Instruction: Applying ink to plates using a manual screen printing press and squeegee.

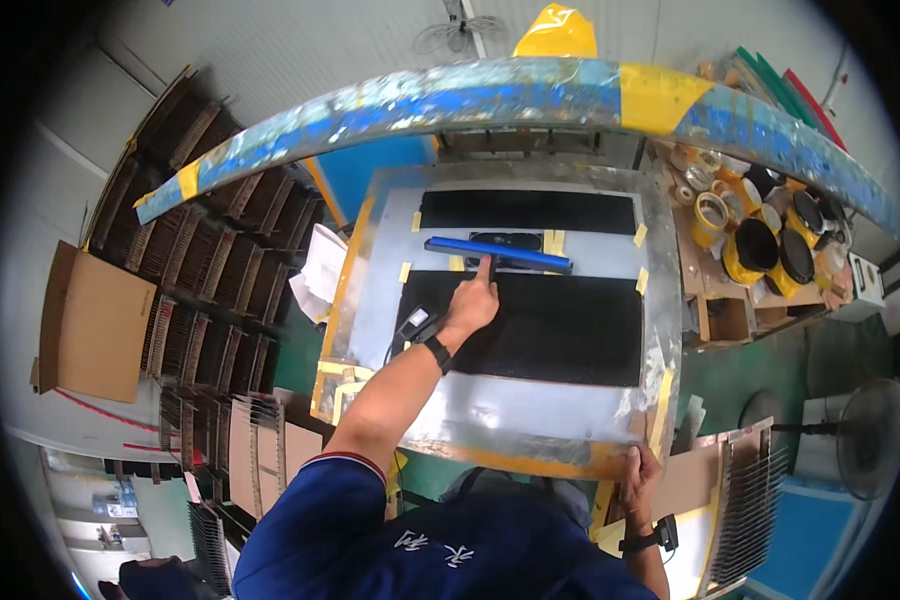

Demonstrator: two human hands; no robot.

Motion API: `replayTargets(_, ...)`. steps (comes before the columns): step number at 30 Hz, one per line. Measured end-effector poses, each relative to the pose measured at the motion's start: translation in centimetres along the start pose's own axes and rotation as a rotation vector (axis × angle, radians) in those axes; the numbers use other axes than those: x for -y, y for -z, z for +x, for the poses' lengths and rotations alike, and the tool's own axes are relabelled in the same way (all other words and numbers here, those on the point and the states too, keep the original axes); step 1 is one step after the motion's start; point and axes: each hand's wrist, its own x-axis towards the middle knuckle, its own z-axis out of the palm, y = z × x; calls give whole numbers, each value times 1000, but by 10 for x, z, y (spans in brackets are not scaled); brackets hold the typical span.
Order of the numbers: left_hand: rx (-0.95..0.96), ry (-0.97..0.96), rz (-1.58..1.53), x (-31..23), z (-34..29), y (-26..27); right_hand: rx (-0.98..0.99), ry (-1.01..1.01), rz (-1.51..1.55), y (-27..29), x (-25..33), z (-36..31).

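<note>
My left hand is closed round the handle of a squeegee with a long blue bar, its index finger stretched along toward the bar. The squeegee lies across a framed printing screen, over a small black patch between two wide black rectangles. The nearer black rectangle is under my left hand; the farther one lies beyond the bar. Yellow tape pieces mark their corners. At the screen's near right corner, my right hand grips the frame's edge, its fingers partly curled over it.
A blue, paint-flecked beam crosses above the screen's far side. On the right, a bench holds several ink tubs. Slotted racks and a cardboard sheet stand left. A fan and a wire rack are at the right.
</note>
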Motion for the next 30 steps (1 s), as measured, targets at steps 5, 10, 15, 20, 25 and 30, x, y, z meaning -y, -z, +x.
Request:
replayTargets(5, -27, 45, -58, -15, 78, 11, 6, 78, -66, 4, 0, 52)
replayTargets(10, -74, -31, -77, -2, -10, -17, 53, 175, -165, 9, 18, 38)
replayTargets(15, -149, -95, -44, -5, 48, -8, 177, 89, -90, 5, 31, 34)
replayTargets(20, -75, -28, -42, -7, 18, -15, 181, 187, -206, 15, 43, 47)
replayTargets(25, -88, -86, -95, -4, -3, -15, 107, 235, -192, 18, 39, 49)
replayTargets(30, -52, 71, -25, -9, 69, -14, 241, 212, -207, 11, 54, 62)
